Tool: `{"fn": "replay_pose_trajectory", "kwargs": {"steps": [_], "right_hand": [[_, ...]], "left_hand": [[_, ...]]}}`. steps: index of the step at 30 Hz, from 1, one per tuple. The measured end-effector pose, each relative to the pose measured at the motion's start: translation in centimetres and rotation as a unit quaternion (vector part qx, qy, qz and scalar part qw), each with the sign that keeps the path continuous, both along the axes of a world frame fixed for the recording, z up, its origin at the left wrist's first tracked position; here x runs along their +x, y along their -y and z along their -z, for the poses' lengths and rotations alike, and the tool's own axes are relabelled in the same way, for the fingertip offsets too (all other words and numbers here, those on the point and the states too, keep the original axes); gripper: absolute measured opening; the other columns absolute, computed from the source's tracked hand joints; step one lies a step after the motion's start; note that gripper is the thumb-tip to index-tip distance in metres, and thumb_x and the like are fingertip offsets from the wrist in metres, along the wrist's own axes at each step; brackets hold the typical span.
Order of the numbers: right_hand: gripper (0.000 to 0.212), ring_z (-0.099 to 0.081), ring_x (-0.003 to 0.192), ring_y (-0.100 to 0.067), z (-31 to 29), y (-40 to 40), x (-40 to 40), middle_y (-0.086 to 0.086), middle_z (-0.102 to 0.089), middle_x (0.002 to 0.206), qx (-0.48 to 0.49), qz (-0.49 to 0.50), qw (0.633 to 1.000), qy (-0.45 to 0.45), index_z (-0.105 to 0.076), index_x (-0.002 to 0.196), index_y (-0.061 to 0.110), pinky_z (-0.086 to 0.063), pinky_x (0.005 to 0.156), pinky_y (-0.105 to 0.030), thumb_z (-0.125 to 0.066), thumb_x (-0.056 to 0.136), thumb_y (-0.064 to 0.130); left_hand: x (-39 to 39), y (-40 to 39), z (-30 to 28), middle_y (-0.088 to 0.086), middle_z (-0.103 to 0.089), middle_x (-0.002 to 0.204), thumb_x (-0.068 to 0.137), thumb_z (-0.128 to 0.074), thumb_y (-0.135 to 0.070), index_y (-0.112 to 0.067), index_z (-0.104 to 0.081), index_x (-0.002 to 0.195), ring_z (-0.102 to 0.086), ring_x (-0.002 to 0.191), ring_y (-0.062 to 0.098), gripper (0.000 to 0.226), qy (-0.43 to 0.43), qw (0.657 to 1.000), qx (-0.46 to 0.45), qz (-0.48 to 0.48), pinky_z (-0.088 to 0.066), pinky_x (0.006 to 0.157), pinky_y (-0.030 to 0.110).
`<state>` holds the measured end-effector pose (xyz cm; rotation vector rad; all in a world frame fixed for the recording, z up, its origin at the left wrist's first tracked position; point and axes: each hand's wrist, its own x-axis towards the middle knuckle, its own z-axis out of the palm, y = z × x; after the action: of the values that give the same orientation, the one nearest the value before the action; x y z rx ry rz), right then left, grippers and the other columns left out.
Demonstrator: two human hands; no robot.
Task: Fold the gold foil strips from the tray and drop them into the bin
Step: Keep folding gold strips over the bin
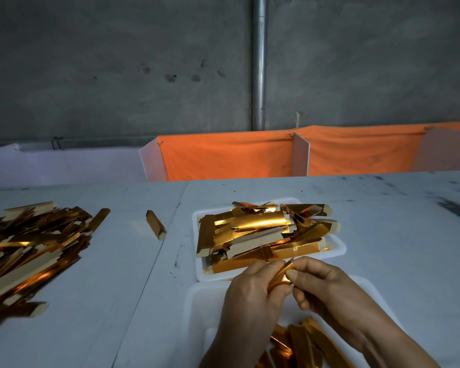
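- My left hand (250, 290) and right hand (322, 285) meet just above the bin (197, 309) at the near edge of the desk (117, 261). Both pinch one gold strip (280, 274) between thumb and fingertips.
- The strip is bent between the two hands. I judge the fold to be in progress, not finished.
- The tray (337, 247) sits just beyond the bin, toward the middle of the desk. It is heaped with unfolded strips (255, 229), so most of the work remains.
- The bin holds a few folded strips (303, 343) near its near side. Only a small share appears done.
- A large pile (29, 251) of gold pieces lies at the left edge of the desk. One loose piece (156, 224) lies between that pile and the tray. I cannot tell whether these belong to this task.
- Next step, by my judgement: complete the crease, then release the strip into the bin below.
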<state>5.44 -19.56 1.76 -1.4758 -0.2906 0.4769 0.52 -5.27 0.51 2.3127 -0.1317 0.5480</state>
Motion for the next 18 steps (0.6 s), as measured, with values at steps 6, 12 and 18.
{"fn": "replay_pose_trajectory", "kwargs": {"steps": [6, 12, 18], "right_hand": [[0.012, -0.053, 0.054, -0.012, 0.02, 0.09, 0.07, -0.008, -0.057, 0.062, -0.021, 0.019, 0.999, 0.018, -0.071, 0.087, 0.007, -0.046, 0.053, -0.018, -0.060, 0.091, 0.010], [0.011, -0.058, 0.055, -0.011, 0.03, -0.21, -0.14, -0.005, -0.061, 0.058, -0.082, 0.024, 0.994, 0.073, -0.067, 0.087, 0.010, -0.048, 0.058, -0.018, -0.059, 0.093, 0.012], [0.011, -0.061, 0.058, -0.013, 0.21, -0.52, -0.42, -0.003, -0.064, 0.060, -0.126, 0.027, 0.985, 0.119, -0.064, 0.086, 0.014, -0.050, 0.060, -0.018, -0.057, 0.094, 0.018]], "left_hand": [[-0.26, -0.21, -0.67, -0.021, -0.063, 0.102, 0.098, -0.047, -0.025, -0.034, -0.061, 0.119, -0.055, 0.096, -0.003, 0.027, -0.055, 0.994, -0.093, 0.005, -0.038, 0.077, 0.002], [-0.23, -0.05, -0.64, -0.018, -0.063, 0.091, 0.098, -0.047, -0.026, -0.032, -0.065, 0.104, -0.057, 0.090, 0.002, 0.021, -0.087, 0.988, -0.122, -0.035, -0.045, 0.074, 0.009], [0.18, 0.33, -0.34, -0.016, -0.061, 0.092, 0.100, -0.042, -0.029, -0.029, -0.062, 0.111, -0.056, 0.087, 0.004, 0.023, -0.052, 0.996, -0.025, -0.072, -0.041, 0.070, 0.007]]}}
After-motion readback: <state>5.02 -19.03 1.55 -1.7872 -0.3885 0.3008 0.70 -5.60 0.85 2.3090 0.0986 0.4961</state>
